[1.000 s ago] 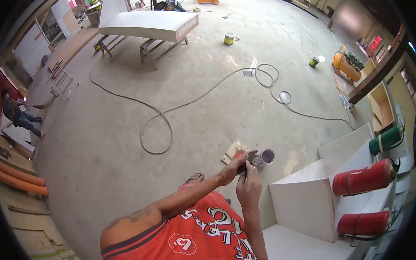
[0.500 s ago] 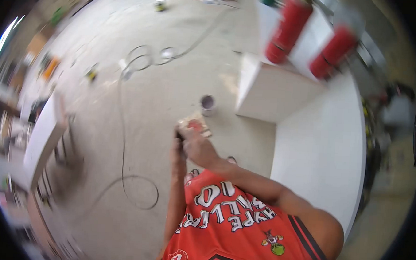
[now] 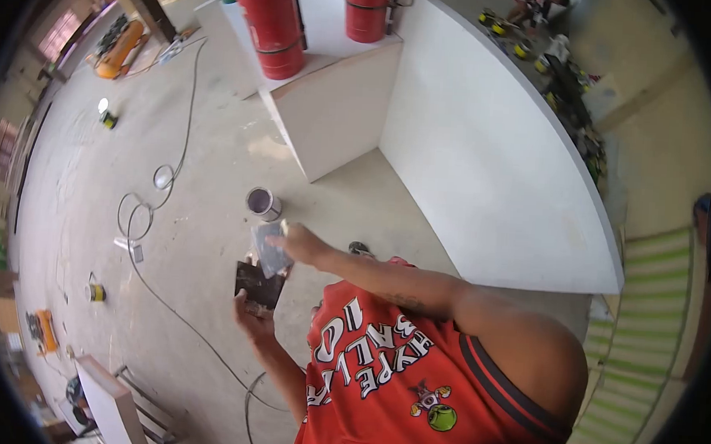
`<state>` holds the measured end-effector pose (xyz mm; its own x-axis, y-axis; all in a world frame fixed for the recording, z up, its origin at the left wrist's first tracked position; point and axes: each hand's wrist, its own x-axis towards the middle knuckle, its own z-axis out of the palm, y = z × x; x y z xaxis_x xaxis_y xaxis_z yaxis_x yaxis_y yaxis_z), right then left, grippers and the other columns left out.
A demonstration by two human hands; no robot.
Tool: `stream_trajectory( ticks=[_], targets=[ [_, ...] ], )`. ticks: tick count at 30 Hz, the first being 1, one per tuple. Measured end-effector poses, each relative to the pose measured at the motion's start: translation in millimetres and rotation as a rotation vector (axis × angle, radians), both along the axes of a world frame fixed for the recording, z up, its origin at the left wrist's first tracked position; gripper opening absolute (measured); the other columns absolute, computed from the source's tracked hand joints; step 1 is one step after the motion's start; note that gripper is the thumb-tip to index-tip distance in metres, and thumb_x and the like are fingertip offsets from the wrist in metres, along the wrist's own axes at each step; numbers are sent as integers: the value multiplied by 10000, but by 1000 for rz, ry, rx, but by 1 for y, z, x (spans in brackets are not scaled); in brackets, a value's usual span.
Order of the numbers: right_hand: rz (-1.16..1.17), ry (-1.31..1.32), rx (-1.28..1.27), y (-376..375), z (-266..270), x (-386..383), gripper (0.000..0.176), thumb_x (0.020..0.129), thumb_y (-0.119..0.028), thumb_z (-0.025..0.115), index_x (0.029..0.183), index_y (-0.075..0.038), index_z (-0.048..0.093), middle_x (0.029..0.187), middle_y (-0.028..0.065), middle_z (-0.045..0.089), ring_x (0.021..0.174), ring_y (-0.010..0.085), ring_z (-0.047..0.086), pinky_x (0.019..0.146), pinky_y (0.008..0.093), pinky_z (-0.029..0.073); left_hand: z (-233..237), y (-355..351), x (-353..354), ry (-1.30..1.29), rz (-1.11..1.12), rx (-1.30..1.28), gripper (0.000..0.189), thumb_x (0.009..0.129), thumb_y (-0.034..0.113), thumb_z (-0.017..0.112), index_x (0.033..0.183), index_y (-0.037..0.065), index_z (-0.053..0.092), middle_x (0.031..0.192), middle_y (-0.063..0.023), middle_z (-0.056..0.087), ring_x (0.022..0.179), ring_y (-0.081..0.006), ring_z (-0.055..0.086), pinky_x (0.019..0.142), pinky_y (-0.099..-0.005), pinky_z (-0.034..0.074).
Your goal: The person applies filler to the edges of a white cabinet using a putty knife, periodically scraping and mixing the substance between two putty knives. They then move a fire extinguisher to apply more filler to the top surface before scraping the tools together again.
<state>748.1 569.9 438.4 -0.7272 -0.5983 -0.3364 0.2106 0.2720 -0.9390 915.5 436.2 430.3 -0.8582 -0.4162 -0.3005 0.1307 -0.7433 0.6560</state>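
My left hand [image 3: 252, 316] grips a thin black rectangular plate [image 3: 257, 286], thumb on its face, with pale smears along the edges. Just above it, my right hand [image 3: 304, 246] holds a grey flat scraper [image 3: 271, 251] by its upper side. The scraper's lower edge overlaps the black plate in this view. An open can [image 3: 264, 204] with dark purplish contents stands on the floor just beyond my right hand.
A white curved panel [image 3: 495, 157] and a boxy step [image 3: 328, 124] carrying red cylinders [image 3: 273, 29] stand ahead and right. A cable [image 3: 178, 313] loops over the floor at left, near a white panel on legs [image 3: 113, 398]. A person [image 3: 536, 5] is at the far right.
My view has swung right. My hands, close together before with a cream plate bearing a red patch, are now apart, showing the black plate and the grey scraper separately.
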Motion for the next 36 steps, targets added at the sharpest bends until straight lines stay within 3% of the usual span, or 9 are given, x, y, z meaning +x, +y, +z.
stream_trajectory(
  ticks=[9,11,19,20,24,27,29,32,36],
  targets=[
    [61,-1226,-579,36,26,6,245,961,-296,616,868,-71,588,634,-2,550,399,56,467,334,195,366,6,15,-33,-12,133,150,313,956,236,558,1171,20,628,1094,-89,690,956,-164,668,791,-319,555],
    [-444,-638,-351,17,4,10,294,951,-338,615,907,-48,611,665,77,614,488,142,585,399,277,460,37,26,-41,73,19,-91,323,944,242,573,1126,-19,625,1070,-102,685,954,-190,671,841,-336,543],
    [-141,709,-486,35,8,43,293,1020,-205,505,1014,53,645,839,109,708,720,163,680,658,304,522,46,44,-33,77,182,16,302,978,137,516,1162,-88,599,1042,-129,680,895,-187,683,802,-309,556],
    [375,499,-198,58,10,23,257,999,-172,534,1045,55,645,849,122,706,692,166,668,659,311,524,53,44,-29,102,131,-5,291,981,131,515,1155,-86,601,1038,-122,681,898,-182,682,804,-306,555],
    [98,62,-78,59,15,22,230,973,-140,556,1111,30,628,855,144,698,659,193,654,675,329,529,63,44,-26,52,172,2,284,977,141,535,1147,-74,609,1034,-115,682,903,-179,680,807,-304,554],
    [-12,842,-488,40,19,34,160,947,-106,568,1004,18,652,804,140,664,659,234,664,637,361,534,44,43,-29,78,198,170,296,974,152,542,1152,-73,611,1053,-116,680,917,-184,677,821,-321,554],
    [780,953,387,55,33,18,190,867,-66,546,1025,-21,642,979,206,660,862,326,681,700,444,556,20,37,-26,-42,104,-149,393,971,234,536,1246,-43,578,1188,-117,649,1091,-210,627,946,-363,494],
    [97,418,-106,65,44,30,337,891,-176,595,1148,42,618,1034,216,681,903,338,683,776,405,548,35,39,-25,-13,98,4,379,954,248,577,1217,-25,599,1160,-102,649,1083,-201,610,961,-374,473],
    [-41,772,-320,58,40,39,336,926,-156,602,1245,-65,548,1068,137,594,986,333,632,818,413,526,-17,4,-27,566,-489,558,376,941,254,602,1203,-16,613,1158,-97,638,1069,-204,607,951,-372,481]
  ],
)
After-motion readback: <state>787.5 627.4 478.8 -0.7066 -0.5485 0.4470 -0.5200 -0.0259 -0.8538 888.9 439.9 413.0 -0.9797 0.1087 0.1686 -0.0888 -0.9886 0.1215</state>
